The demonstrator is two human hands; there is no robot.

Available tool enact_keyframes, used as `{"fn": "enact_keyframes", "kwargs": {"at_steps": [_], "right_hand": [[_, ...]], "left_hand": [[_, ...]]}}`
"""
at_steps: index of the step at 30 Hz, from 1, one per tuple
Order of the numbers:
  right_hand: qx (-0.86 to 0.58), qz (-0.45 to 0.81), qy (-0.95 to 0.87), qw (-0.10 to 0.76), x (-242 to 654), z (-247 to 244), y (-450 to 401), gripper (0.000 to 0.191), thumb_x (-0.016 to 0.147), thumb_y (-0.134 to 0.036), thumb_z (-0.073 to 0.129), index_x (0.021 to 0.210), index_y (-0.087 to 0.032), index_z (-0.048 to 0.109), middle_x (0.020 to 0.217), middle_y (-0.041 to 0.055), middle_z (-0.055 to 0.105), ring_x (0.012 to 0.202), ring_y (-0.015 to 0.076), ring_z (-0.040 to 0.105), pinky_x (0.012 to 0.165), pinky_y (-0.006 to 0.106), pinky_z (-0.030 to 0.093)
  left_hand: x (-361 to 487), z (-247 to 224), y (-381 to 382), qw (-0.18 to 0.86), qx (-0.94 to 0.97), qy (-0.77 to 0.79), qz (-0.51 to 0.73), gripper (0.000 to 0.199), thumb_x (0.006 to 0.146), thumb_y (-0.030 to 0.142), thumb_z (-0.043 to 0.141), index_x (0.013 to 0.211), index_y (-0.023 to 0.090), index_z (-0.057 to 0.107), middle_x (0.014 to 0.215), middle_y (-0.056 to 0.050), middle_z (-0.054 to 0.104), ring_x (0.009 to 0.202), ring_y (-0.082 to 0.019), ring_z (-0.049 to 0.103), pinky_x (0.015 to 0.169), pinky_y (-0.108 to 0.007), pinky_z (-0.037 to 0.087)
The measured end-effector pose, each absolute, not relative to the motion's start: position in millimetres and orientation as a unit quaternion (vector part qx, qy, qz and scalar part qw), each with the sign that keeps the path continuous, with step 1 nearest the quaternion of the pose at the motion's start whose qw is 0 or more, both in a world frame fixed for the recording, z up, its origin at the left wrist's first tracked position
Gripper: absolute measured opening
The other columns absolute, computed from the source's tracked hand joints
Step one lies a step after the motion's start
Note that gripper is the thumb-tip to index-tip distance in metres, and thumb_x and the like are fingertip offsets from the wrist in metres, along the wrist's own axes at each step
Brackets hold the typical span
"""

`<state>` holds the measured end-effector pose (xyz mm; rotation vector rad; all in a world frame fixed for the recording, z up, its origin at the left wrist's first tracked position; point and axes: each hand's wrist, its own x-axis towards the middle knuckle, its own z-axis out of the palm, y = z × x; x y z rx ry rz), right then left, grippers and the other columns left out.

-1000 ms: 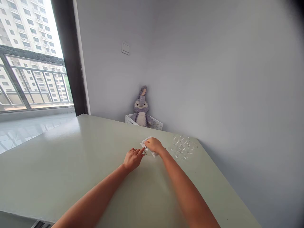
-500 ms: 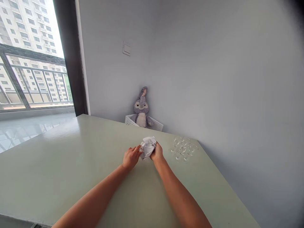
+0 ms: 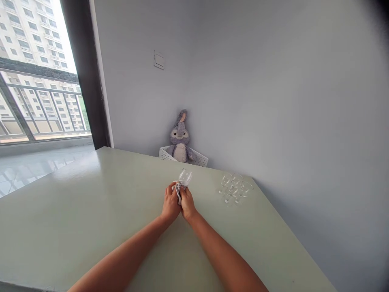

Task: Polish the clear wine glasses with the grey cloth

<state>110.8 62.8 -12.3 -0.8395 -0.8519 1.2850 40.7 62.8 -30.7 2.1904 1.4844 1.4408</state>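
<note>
Over the middle of the pale green table [image 3: 127, 190], my left hand [image 3: 171, 204] and my right hand [image 3: 187, 204] are close together. Both are closed around a bunched white cloth [image 3: 178, 190], pressed round the lower part of a clear glass [image 3: 185, 176]. The rim end of the glass points away from me and shows above the cloth. How far each set of fingers grips glass or cloth is partly hidden. To the right of my hands stands a group of several clear glasses [image 3: 234, 188].
Behind the table's far edge, a purple plush rabbit [image 3: 180, 142] sits in a white perforated basket [image 3: 200, 159]. Grey walls meet behind it. At the left are a window and a railing [image 3: 45, 109]. The table's right edge runs along the wall.
My hands have come closer together and my right hand has moved left. The cloth has bunched lower, so the glass, covered before, now shows above it. The view has shifted slightly.
</note>
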Motion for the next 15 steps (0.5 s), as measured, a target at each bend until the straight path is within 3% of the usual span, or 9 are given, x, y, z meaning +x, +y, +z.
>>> {"fn": "enact_keyframes", "kwargs": {"at_steps": [2,4,9,12,15], "right_hand": [[-0.357,0.595,-0.377,0.614,123.8,-12.2,67.6,0.03,0.07,-0.042,0.062,0.085,-0.017,0.056,0.074,-0.0004,0.062,0.073,0.0138,0.058,0.069,0.025,0.044],[-0.353,0.627,-0.378,0.583,140.0,-11.9,72.0,0.03,0.068,-0.041,0.064,0.08,-0.015,0.057,0.066,-0.0004,0.061,0.064,0.0135,0.057,0.062,0.025,0.044],[-0.301,0.718,-0.408,0.476,168.3,-18.3,71.5,0.036,0.071,-0.049,0.056,0.082,-0.015,0.055,0.065,0.0018,0.059,0.055,0.014,0.054,0.052,0.028,0.043],[-0.285,0.729,-0.474,0.403,165.9,-24.2,66.2,0.039,0.07,-0.054,0.055,0.08,-0.015,0.054,0.064,0.0013,0.056,0.053,0.014,0.053,0.05,0.029,0.042],[-0.298,0.705,-0.509,0.393,157.1,-24.3,63.4,0.035,0.069,-0.048,0.061,0.077,-0.015,0.054,0.064,-0.0004,0.054,0.055,0.0124,0.051,0.054,0.027,0.04]], "left_hand": [[42.9,-27.6,61.5,0.113,0.717,0.492,0.48,0.046,0.072,0.014,0.049,0.118,0.017,0.045,0.132,-0.013,0.038,0.124,-0.028,0.029,0.099,-0.048,0.025],[42.1,-23.5,62.5,0.24,0.707,0.46,0.479,0.049,0.07,0.018,0.052,0.119,0.017,0.046,0.135,-0.011,0.036,0.127,-0.029,0.025,0.101,-0.048,0.023],[29.0,-10.9,69.2,0.613,0.525,0.328,0.491,0.047,0.081,0.039,0.045,0.123,0.018,0.04,0.123,-0.01,0.051,0.108,-0.023,0.049,0.086,-0.035,0.042],[20.3,-4.3,70.3,0.725,0.448,0.264,0.451,0.053,0.075,0.041,0.058,0.12,0.017,0.041,0.117,-0.014,0.055,0.096,-0.022,0.057,0.078,-0.033,0.045],[16.9,-0.3,70.5,0.745,0.432,0.236,0.45,0.045,0.069,0.036,0.065,0.105,0.016,0.047,0.112,-0.015,0.058,0.084,-0.02,0.061,0.071,-0.029,0.045]]}}
